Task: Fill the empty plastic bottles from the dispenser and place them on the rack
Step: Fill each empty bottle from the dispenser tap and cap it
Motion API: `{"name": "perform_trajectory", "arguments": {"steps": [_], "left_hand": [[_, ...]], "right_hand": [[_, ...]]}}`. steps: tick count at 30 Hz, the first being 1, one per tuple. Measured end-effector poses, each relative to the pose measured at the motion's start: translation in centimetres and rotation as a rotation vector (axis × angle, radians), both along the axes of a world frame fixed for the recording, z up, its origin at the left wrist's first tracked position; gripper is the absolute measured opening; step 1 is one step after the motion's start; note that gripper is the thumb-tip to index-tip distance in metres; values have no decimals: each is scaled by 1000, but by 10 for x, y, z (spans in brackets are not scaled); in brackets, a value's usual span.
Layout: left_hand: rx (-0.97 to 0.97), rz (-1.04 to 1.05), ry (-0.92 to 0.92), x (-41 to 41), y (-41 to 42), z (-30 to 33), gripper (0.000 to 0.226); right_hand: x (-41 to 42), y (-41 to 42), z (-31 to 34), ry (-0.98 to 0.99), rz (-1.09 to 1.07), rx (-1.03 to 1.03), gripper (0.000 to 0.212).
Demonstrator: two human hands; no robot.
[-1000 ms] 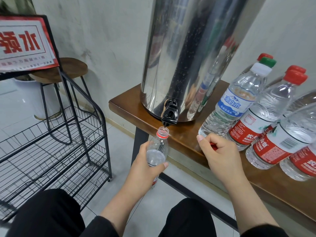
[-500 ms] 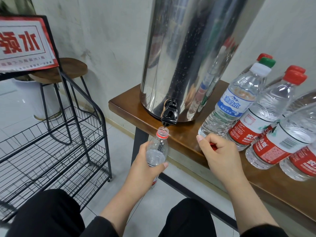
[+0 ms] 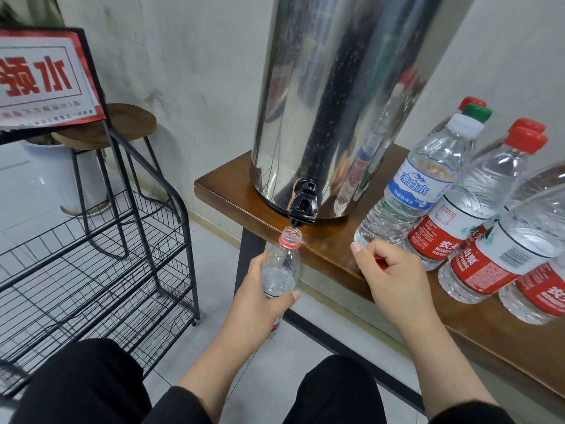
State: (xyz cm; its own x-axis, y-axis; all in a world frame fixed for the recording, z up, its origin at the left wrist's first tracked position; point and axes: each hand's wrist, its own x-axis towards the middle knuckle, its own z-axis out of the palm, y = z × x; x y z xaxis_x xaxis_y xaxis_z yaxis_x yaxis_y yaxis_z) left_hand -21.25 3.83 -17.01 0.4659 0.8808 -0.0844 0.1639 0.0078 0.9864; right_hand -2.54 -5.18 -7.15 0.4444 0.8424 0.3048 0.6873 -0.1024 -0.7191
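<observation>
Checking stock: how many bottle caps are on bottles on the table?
5: white cap, green cap behind it, red cap behind that, two red caps further right. Others may be cut off.

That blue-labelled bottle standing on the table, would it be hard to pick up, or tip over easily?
The blue-labelled bottle looks tall and narrow, so a sideways nudge would probably tip it, and neighbouring red-labelled bottles stand close. Its thin ribbed clear plastic likely dents under a firm squeeze. How much water it holds I cannot tell, so its weight is uncertain.

sleeves (image 3: pixel 470 416): black, pushed up | forearms: bare | trousers (image 3: pixel 85 384): black
</observation>
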Motion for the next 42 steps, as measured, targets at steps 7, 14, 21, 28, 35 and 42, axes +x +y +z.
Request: {"name": "perform_trajectory", "arguments": {"steps": [7, 14, 21, 28, 35, 42], "left_hand": [[-4, 2, -7, 0, 0, 0, 72], [-2, 9, -18, 0, 0, -2, 71], [-4, 11, -16, 1, 0, -2, 71], [-12, 4, -20, 1, 0, -1, 70], [-13, 0, -14, 2, 1, -3, 72], [-13, 9, -22, 2, 1, -6, 72]], "right_hand": [[0, 0, 0, 8, -4, -13, 42], [1, 0, -1, -1, -11, 0, 42], [1, 0, -1, -4, -7, 0, 43], [0, 0, -1, 3, -2, 7, 44], [1, 0, -1, 7, -1, 5, 43], [0, 0, -1, 13, 5, 5, 43]]}}
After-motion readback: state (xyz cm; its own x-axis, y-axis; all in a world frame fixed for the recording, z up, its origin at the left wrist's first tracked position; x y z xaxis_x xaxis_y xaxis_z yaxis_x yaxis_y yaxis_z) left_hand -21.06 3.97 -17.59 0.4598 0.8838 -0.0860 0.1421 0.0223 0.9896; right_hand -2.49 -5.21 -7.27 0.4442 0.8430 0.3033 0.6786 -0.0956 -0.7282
